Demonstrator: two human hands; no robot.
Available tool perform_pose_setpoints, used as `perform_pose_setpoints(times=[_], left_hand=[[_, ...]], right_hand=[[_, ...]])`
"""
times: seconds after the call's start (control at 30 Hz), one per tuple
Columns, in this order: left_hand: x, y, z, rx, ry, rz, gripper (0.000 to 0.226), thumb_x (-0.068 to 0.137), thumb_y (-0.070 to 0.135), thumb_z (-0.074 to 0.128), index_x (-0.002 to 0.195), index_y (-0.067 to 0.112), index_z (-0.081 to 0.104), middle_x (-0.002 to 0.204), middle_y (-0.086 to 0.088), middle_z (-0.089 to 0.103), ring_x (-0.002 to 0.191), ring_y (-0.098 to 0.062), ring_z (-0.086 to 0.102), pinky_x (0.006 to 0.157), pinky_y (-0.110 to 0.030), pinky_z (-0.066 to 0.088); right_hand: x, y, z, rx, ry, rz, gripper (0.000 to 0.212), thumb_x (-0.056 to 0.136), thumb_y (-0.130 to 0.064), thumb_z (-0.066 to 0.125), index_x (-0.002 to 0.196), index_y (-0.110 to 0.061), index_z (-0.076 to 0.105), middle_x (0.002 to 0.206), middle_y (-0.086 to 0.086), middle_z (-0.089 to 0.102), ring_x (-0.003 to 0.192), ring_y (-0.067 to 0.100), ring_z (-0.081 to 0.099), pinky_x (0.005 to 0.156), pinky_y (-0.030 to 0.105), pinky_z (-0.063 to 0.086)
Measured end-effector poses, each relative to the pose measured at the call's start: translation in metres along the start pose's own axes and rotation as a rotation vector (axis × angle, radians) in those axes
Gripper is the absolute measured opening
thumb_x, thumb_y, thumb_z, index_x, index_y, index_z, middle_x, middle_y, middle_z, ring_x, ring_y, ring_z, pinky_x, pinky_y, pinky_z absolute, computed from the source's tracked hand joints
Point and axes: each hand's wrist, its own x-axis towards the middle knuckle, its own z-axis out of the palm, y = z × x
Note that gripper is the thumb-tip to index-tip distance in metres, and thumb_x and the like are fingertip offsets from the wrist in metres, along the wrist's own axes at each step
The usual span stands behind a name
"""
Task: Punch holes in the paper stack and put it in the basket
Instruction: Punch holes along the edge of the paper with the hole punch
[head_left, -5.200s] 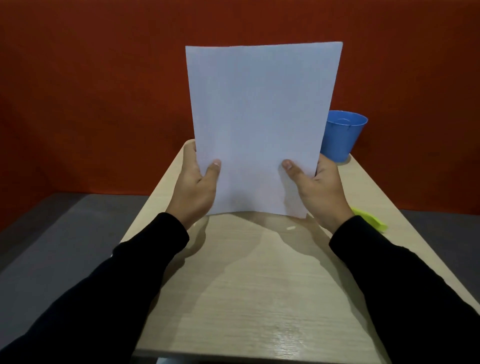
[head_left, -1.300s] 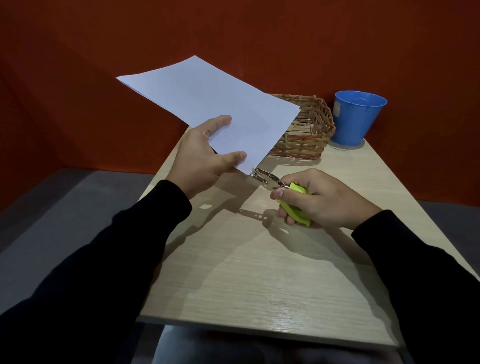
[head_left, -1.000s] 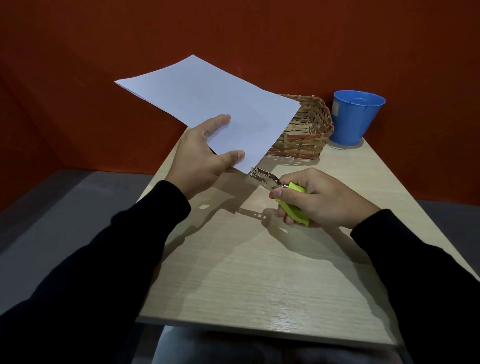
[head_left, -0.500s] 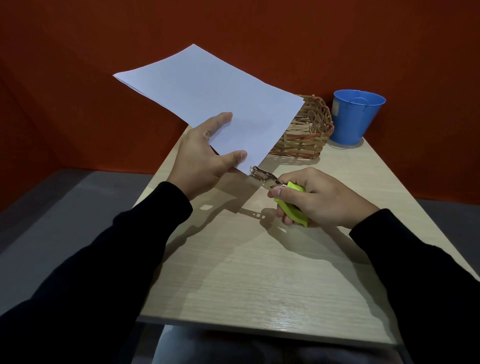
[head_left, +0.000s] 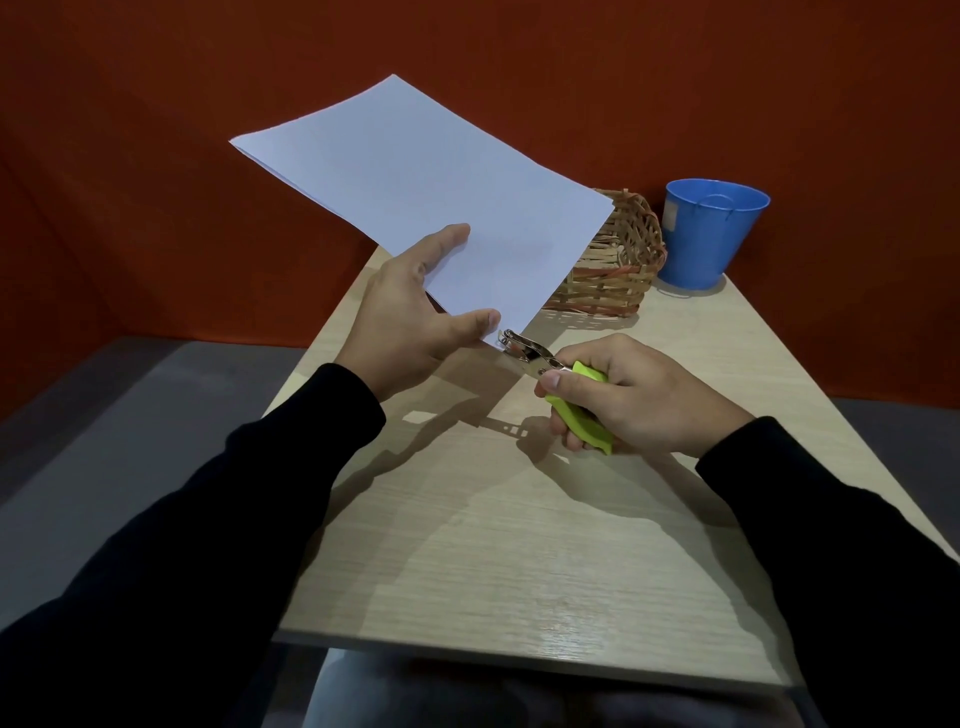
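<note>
My left hand (head_left: 415, 317) grips the white paper stack (head_left: 426, 197) by its near corner and holds it tilted above the table. A hand punch (head_left: 550, 374) with green handles and a metal head is squeezed in my right hand (head_left: 634, 395). Its metal jaws sit on the stack's near corner, right beside my left thumb. A woven wicker basket (head_left: 618, 265) stands at the back of the table, partly hidden behind the paper.
A blue bucket (head_left: 711, 228) stands at the back right, next to the basket. The light wooden table (head_left: 519, 545) is narrow, with grey floor on both sides and a red wall behind. Tiny paper bits lie near the punch's shadow.
Five seconds ago both hands held the stack upright. Since then my right hand took the punch. In the last second the far end of the paper rose slightly and the jaws stayed on the corner.
</note>
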Motion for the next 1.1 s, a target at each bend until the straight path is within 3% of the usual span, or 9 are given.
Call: perform_pose_setpoints(times=[0.07, 0.23, 0.37, 0.5, 0.97, 1.1], left_hand=[[0.0003, 0.0001, 0.0001, -0.007, 0.001, 0.000, 0.087, 0.078, 0.034, 0.088, 0.152, 0.016, 0.046, 0.156, 0.001, 0.049, 0.143, -0.008, 0.043, 0.119, -0.041, 0.039], [0.0007, -0.0009, 0.0020, 0.007, 0.011, 0.005, 0.086, 0.080, 0.031, 0.087, 0.153, 0.017, 0.045, 0.157, 0.002, 0.047, 0.139, 0.002, 0.037, 0.113, -0.018, 0.030], [0.0016, -0.0008, 0.0022, 0.018, 0.022, 0.010, 0.086, 0.081, 0.034, 0.086, 0.154, 0.018, 0.044, 0.157, 0.002, 0.047, 0.144, -0.005, 0.037, 0.111, -0.020, 0.029], [0.0021, -0.0026, 0.0030, 0.015, 0.034, 0.005, 0.084, 0.082, 0.031, 0.086, 0.154, 0.019, 0.044, 0.157, 0.004, 0.047, 0.136, 0.005, 0.034, 0.106, -0.012, 0.029], [0.0015, -0.0021, 0.0040, 0.022, 0.050, -0.008, 0.083, 0.082, 0.030, 0.085, 0.153, 0.018, 0.044, 0.157, 0.002, 0.047, 0.136, 0.003, 0.034, 0.113, -0.025, 0.031], [0.0021, -0.0026, 0.0042, 0.033, 0.050, -0.008, 0.083, 0.082, 0.029, 0.085, 0.153, 0.018, 0.044, 0.157, 0.002, 0.047, 0.134, 0.006, 0.034, 0.108, -0.019, 0.029]], right_hand=[[-0.0008, -0.0014, -0.0002, -0.025, 0.004, -0.009, 0.038, 0.106, -0.030, 0.056, 0.097, 0.005, 0.065, 0.078, 0.019, 0.076, 0.063, 0.032, 0.074, 0.061, 0.053, 0.060], [-0.0014, -0.0017, -0.0004, -0.051, 0.018, -0.020, 0.038, 0.106, -0.032, 0.056, 0.093, 0.002, 0.065, 0.076, 0.016, 0.076, 0.059, 0.029, 0.073, 0.058, 0.049, 0.060], [-0.0015, -0.0028, -0.0002, -0.089, 0.031, -0.037, 0.038, 0.106, -0.035, 0.055, 0.090, -0.002, 0.065, 0.075, 0.014, 0.076, 0.058, 0.028, 0.072, 0.057, 0.050, 0.061], [-0.0018, -0.0035, -0.0008, -0.131, 0.036, -0.048, 0.039, 0.107, -0.037, 0.054, 0.089, -0.003, 0.065, 0.073, 0.012, 0.076, 0.060, 0.030, 0.074, 0.059, 0.051, 0.061], [-0.0016, -0.0037, -0.0006, -0.121, 0.029, -0.024, 0.038, 0.107, -0.036, 0.055, 0.092, -0.003, 0.065, 0.076, 0.013, 0.076, 0.065, 0.034, 0.075, 0.059, 0.048, 0.061], [-0.0019, -0.0042, -0.0007, -0.125, 0.026, -0.021, 0.038, 0.107, -0.037, 0.054, 0.092, -0.004, 0.065, 0.077, 0.013, 0.077, 0.065, 0.032, 0.075, 0.061, 0.049, 0.062]])
